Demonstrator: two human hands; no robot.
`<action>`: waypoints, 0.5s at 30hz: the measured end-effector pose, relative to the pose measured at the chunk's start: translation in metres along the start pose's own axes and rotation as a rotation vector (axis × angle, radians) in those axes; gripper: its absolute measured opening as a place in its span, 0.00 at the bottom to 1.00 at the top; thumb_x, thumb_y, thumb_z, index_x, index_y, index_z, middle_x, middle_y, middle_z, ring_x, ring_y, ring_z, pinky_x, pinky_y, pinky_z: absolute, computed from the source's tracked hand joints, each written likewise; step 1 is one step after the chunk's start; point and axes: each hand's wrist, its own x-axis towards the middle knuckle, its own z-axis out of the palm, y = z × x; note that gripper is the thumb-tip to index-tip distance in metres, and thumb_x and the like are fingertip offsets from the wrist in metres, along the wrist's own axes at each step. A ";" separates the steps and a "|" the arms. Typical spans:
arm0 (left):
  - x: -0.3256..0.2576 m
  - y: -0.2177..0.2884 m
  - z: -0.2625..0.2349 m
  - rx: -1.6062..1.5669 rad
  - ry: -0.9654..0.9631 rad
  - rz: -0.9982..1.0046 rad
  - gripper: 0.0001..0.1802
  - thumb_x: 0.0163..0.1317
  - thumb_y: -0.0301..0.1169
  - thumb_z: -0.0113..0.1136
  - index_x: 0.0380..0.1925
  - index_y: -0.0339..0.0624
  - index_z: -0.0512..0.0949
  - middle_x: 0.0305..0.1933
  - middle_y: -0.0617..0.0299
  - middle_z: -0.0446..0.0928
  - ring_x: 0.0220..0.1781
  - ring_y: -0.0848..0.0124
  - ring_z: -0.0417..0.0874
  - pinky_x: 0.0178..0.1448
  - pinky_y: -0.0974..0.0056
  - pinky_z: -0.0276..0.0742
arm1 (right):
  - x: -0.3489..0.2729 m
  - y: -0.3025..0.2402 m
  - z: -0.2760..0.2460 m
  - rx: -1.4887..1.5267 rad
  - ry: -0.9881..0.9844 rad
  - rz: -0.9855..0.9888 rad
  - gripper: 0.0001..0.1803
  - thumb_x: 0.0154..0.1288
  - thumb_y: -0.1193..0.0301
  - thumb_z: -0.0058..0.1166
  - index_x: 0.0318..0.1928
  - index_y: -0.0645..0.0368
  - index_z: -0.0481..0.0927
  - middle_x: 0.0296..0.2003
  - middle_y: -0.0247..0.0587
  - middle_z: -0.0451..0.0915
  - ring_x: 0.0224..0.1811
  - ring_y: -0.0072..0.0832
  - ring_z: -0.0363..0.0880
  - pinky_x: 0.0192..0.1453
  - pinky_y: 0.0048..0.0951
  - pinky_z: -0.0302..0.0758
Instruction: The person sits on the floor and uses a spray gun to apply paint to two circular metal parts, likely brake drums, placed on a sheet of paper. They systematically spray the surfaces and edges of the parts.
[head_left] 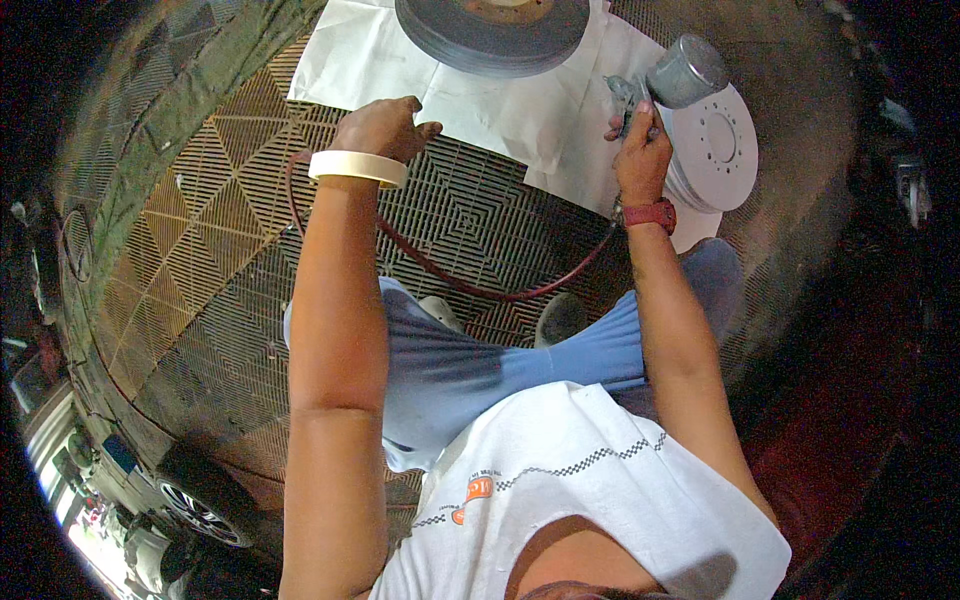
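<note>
My right hand is closed round the handle of a spray gun with a round metal cup. Below the gun lies a stack of white-coated brake discs, the top one with a ring of holes. My left hand hovers over the near edge of a white paper sheet, its fingers partly bent and apart, nothing visible in them. A roll of masking tape circles my left wrist. Farther off, a dark grey disc rests on the paper, cut by the top edge.
A dark red hose loops between my forearms, from near my right wrist to beyond my left. The floor is slatted plastic tiles. My blue-trousered knees spread close to the paper. A car wheel stands at the lower left.
</note>
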 end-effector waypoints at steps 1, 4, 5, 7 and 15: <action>0.000 0.002 -0.002 0.010 0.015 0.004 0.29 0.70 0.55 0.59 0.56 0.43 0.82 0.52 0.46 0.86 0.55 0.48 0.87 0.60 0.45 0.82 | -0.001 -0.012 0.000 -0.036 -0.047 0.075 0.27 0.84 0.52 0.39 0.48 0.65 0.81 0.26 0.40 0.83 0.24 0.27 0.81 0.33 0.31 0.79; 0.000 -0.001 -0.004 -0.004 -0.019 -0.021 0.28 0.70 0.55 0.60 0.56 0.43 0.82 0.51 0.46 0.86 0.55 0.48 0.87 0.60 0.45 0.82 | -0.023 -0.042 0.011 -0.090 -0.165 0.184 0.28 0.84 0.51 0.40 0.48 0.64 0.82 0.24 0.37 0.82 0.23 0.25 0.80 0.30 0.30 0.77; 0.000 -0.003 -0.003 -0.007 -0.024 -0.018 0.28 0.70 0.55 0.60 0.56 0.43 0.82 0.51 0.46 0.86 0.55 0.48 0.87 0.60 0.45 0.82 | -0.032 -0.050 0.018 -0.077 -0.185 0.144 0.28 0.84 0.50 0.41 0.49 0.64 0.82 0.24 0.36 0.82 0.22 0.24 0.80 0.28 0.29 0.76; -0.004 0.000 -0.009 -0.016 -0.025 -0.037 0.28 0.70 0.55 0.60 0.57 0.43 0.82 0.52 0.46 0.86 0.55 0.48 0.87 0.60 0.45 0.82 | -0.044 -0.062 0.032 -0.038 -0.242 0.092 0.27 0.83 0.50 0.42 0.48 0.64 0.83 0.23 0.37 0.82 0.22 0.25 0.80 0.28 0.30 0.76; -0.010 -0.029 0.003 -0.041 0.025 -0.028 0.28 0.70 0.54 0.61 0.58 0.43 0.82 0.52 0.45 0.86 0.56 0.48 0.87 0.61 0.45 0.81 | -0.027 -0.104 0.046 -0.033 -0.429 0.128 0.33 0.82 0.44 0.38 0.43 0.61 0.84 0.26 0.37 0.85 0.20 0.24 0.81 0.19 0.25 0.71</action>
